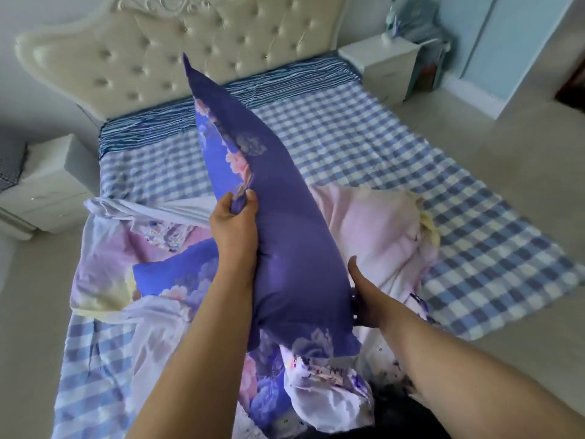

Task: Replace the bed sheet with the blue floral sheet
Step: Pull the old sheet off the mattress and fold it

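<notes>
Pillow (pixel 285 223), purple-blue with floral print: held up on edge above the middle of the bed, far tip toward the headboard (pixel 177 42).
Left hand (pixel 234 223): pinches a fold of the pillow's left edge between thumb and fingers.
Right hand (pixel 364 299): at the pillow's near right edge, thumb raised, fingers hidden behind the fabric; grip cannot be told.
Floral sheet (pixel 316 384): crumpled at the near end of the bed, under the pillow.
Checked sheet (pixel 364 131): spread over the mattress.
Nightstands: left (pixel 47 185), far right (pixel 380 61).
</notes>
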Demonstrator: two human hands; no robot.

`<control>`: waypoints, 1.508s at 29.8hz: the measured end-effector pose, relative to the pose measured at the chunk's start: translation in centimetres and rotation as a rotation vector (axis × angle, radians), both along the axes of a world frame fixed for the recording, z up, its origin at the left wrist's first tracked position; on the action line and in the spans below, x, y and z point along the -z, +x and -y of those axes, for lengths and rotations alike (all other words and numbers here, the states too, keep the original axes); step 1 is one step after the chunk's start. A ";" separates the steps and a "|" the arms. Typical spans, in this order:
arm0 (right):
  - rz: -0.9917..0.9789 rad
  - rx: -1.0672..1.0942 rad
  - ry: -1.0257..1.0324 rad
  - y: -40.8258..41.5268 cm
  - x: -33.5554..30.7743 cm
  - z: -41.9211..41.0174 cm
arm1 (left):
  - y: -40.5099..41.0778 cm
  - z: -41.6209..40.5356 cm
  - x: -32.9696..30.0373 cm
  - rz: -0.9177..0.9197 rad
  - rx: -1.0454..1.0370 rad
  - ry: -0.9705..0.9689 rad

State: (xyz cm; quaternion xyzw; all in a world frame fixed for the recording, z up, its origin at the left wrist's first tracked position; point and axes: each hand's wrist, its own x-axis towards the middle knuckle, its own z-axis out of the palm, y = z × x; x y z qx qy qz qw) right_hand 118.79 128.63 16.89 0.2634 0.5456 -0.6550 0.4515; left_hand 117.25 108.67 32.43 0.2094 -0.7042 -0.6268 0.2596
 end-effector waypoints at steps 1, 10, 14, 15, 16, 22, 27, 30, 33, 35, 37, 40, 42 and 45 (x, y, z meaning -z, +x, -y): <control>-0.007 0.032 -0.092 -0.3 -0.3 -1.4 | -0.8 -1.7 0.1 0.002 0.040 0.006; -0.077 0.817 0.189 -4.4 1.2 -21.4 | -8.7 -23.5 2.4 0.036 0.375 0.025; -0.304 0.974 0.553 -6.8 -0.8 -34.0 | -11.8 -33.3 5.7 0.122 0.471 0.014; -0.342 0.969 0.718 -7.5 -0.7 -37.1 | -12.5 -35.2 7.0 0.185 0.511 -0.015; -0.367 0.933 0.873 -8.1 -0.6 -39.6 | -13.1 -36.6 9.0 0.260 0.557 -0.080; -0.155 0.371 1.105 -9.6 5.1 -45.1 | -11.2 -37.2 20.5 0.822 0.832 -0.313; -0.203 -0.089 0.873 -8.8 7.4 -36.6 | -6.4 -30.4 24.8 1.106 0.758 -0.310; -0.155 -0.316 0.668 -8.6 7.6 -27.9 | -4.5 -24.6 26.1 1.197 0.634 -0.292; -0.184 -0.353 0.458 -8.2 7.7 -19.3 | -2.6 -19.1 26.2 1.251 0.536 -0.367; -0.225 -0.420 0.351 -7.7 7.2 -13.6 | -1.1 -15.3 26.2 1.290 0.488 -0.488; -0.278 -0.498 0.308 -7.2 6.8 -8.4 | 0.8 -11.0 25.9 1.302 0.462 -0.625; -0.293 -0.568 0.306 -6.1 7.8 -1.6 | 3.9 -4.1 26.1 1.255 0.448 -0.819; -0.271 -0.553 0.321 -5.0 8.7 2.6 | 5.5 1.0 26.6 1.249 0.520 -0.898; -0.151 -0.485 0.318 -3.1 10.3 8.9 | 7.2 8.4 28.1 1.313 0.760 -0.887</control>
